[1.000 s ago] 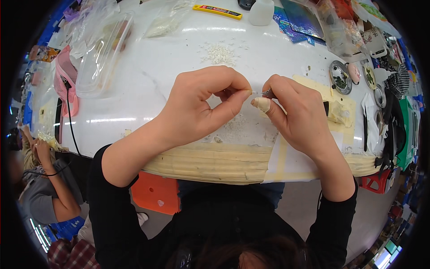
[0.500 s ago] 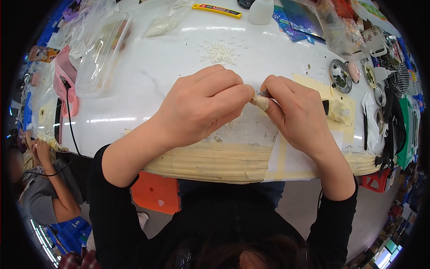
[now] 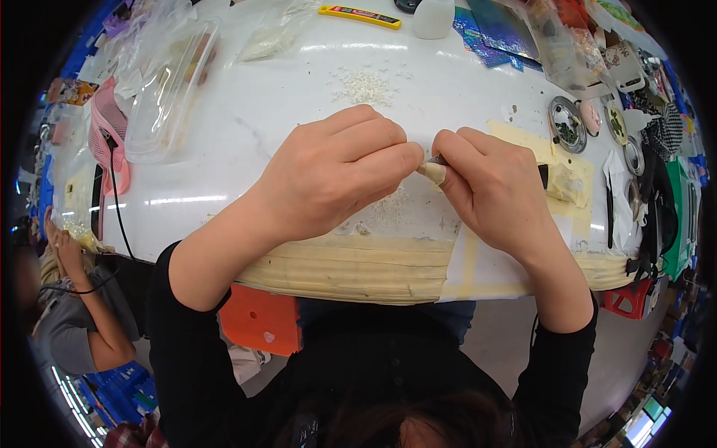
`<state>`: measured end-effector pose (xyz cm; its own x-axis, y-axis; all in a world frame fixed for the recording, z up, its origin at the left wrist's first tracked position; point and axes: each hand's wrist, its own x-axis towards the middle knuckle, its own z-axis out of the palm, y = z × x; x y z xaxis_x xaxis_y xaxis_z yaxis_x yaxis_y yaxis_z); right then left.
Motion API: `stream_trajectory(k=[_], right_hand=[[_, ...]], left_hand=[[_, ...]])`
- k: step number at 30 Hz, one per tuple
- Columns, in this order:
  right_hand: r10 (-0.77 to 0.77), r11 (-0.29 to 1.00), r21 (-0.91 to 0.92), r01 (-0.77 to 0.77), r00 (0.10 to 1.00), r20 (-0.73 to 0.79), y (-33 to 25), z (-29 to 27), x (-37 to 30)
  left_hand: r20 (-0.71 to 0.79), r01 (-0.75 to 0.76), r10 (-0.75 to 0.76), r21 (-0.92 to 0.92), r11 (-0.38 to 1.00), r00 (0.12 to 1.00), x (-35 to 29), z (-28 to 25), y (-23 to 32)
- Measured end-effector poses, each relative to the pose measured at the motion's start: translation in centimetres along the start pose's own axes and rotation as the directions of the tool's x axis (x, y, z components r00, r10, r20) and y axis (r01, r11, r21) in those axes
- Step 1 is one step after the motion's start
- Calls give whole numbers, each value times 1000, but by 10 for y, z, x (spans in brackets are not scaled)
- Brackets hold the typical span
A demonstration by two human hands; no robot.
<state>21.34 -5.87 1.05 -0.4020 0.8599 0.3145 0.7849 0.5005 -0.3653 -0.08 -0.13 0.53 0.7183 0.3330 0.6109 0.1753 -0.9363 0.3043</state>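
Note:
Above the near part of the white table (image 3: 261,97), my two hands meet fingertip to fingertip. My left hand (image 3: 336,172) is closed in a pinch; whatever sits between its fingers is hidden. In my right hand (image 3: 497,187), a small grey metallic piece (image 3: 436,159) is pinched between thumb and forefinger, its tip toward the left fingers. A beige wrap (image 3: 433,173) covers the right thumb's end. Beyond the hands lies a scatter of white crumbs (image 3: 366,86). Finer bits lie on the table below them.
A clear plastic box (image 3: 168,97) and pink mesh item (image 3: 110,123) stand left. At the back are a yellow cutter-like tool (image 3: 360,16) and white bottle (image 3: 433,19). Round tins (image 3: 567,123) sit right. Beige tape (image 3: 351,272) covers the front edge. Another person (image 3: 82,313) works at far left.
My hands stay nearly in place, the right one shifting very slightly. The grip on the small grey piece looks the same.

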Motion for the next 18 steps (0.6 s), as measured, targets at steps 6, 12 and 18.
stream_trajectory(k=[6, 12, 18], right_hand=[[-29, 999, -29, 28, 999, -37, 1, 1, 1], [7, 1000, -5, -7, 1000, 9, 1, -1, 1], [1, 1000, -11, -1, 1000, 1, 2, 0, 1]], left_hand=[[64, 253, -245, -304, 918, 967, 0, -2, 4], [186, 464, -448, -588, 662, 874, -2, -2, 6], [337, 576, -512, -693, 433, 790, -5, -2, 4]])
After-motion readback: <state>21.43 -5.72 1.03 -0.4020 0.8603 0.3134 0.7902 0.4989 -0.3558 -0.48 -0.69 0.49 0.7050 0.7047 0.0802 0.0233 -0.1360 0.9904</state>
